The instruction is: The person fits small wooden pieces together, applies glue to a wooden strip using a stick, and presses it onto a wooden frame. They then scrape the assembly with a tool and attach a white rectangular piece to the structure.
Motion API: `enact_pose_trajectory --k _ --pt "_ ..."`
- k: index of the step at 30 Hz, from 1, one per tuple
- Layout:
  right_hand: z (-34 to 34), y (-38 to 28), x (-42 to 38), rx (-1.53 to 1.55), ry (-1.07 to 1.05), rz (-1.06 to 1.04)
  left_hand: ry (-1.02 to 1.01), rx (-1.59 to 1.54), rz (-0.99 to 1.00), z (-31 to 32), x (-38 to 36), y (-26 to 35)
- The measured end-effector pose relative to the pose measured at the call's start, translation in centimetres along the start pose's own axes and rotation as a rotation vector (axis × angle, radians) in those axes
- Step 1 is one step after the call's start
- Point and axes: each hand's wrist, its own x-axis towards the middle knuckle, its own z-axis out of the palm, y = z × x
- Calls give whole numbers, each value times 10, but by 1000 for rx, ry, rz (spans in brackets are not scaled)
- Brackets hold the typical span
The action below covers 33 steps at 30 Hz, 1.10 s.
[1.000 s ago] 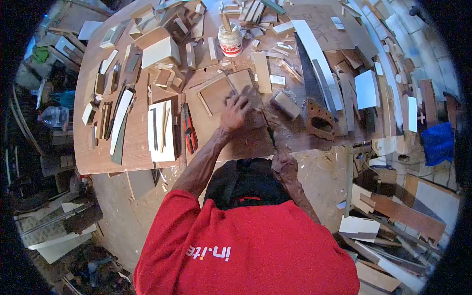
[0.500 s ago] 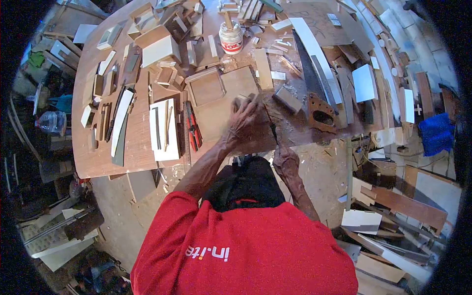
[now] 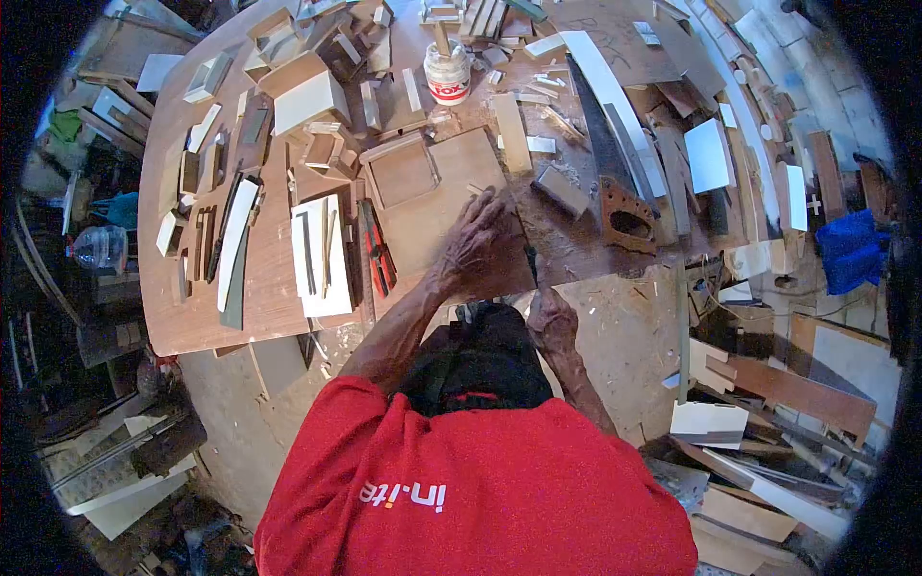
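My left hand point(image 3: 471, 238) presses down on a thin plywood board point(image 3: 415, 230), its fingers bent over a small wooden piece point(image 3: 474, 190) that is mostly hidden beneath them. At the table's front edge, my right hand point(image 3: 553, 322) is wrapped round a slim tool with a dark handle point(image 3: 534, 269). Its narrow blade points away from me, along the board's right side close to my left hand. A shallow wooden tray point(image 3: 434, 171) lies just beyond the left hand. Left of the board are red-handled pliers point(image 3: 377, 254).
A handsaw point(image 3: 629, 223) and a wooden block point(image 3: 562, 192) lie to the right. Farther back stands a white glue jar point(image 3: 448, 79) with a stick in it. Small boxes, strips and offcuts crowd the workbench point(image 3: 279, 307). Boards are piled on the floor at right.
My left hand has flattened slightly and shifted a little nearer to me over the small wooden piece. The right hand keeps its grip on the tool, moved only slightly.
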Motion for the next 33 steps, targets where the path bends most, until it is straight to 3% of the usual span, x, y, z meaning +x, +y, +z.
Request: enact_pose_trajectory --k 3,5,8,10,12,33 --pt "-1 -7 -4 89 12 69 22 -36 34 8 1 -1" --pt "41 38 -7 119 13 44 59 19 3 15 0 -1" --pt "57 41 -11 145 34 43 69 30 19 26 -2 -5" --pt "51 33 -5 142 67 64 92 29 43 20 0 -4" --pt "43 29 -5 -208 186 -126 112 27 56 15 0 1" --pt "18 3 -16 8 142 14 -4 158 8 18 -1 7"
